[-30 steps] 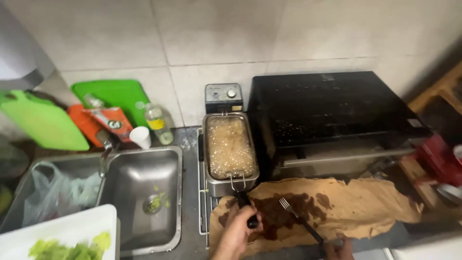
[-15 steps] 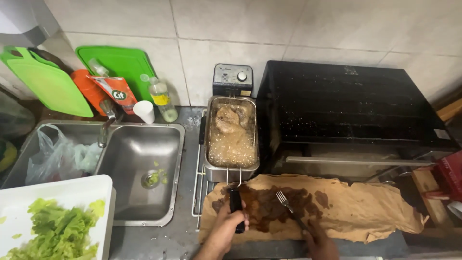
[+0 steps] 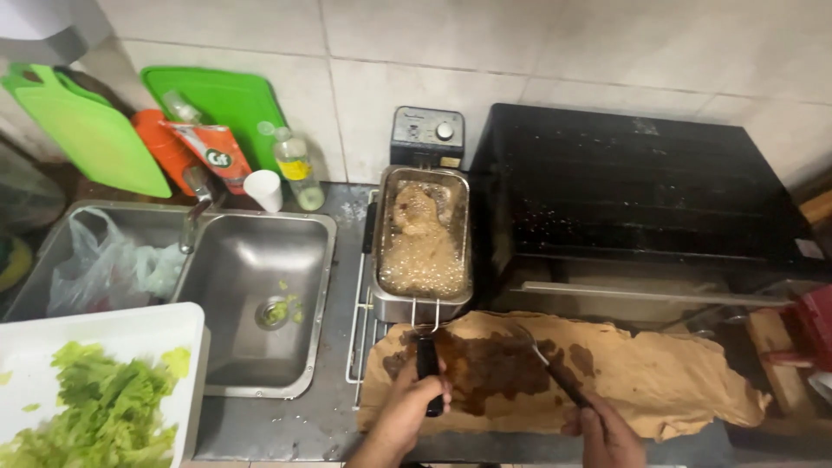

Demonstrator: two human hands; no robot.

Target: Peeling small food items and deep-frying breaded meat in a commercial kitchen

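My left hand (image 3: 406,414) grips the black handle (image 3: 426,368) of the wire basket sitting in the small deep fryer (image 3: 422,245). Oil bubbles in the fryer around a piece of battered food (image 3: 417,211) at the far end. My right hand (image 3: 607,432) holds a fork (image 3: 544,358) by its dark handle, tines pointing up and left over oil-stained brown paper (image 3: 650,373) spread in front of the fryer.
A black flat grill (image 3: 633,195) stands right of the fryer. A steel sink (image 3: 251,295) lies to the left, with a plastic bag (image 3: 104,269), a white tub of chopped lettuce (image 3: 95,407), green cutting boards (image 3: 87,130), bottles and a white cup (image 3: 264,189).
The view has dropped lower and closer to the counter. My left hand stays on the basket handle and my right hand keeps the fork over the paper; the lettuce tub shows more.
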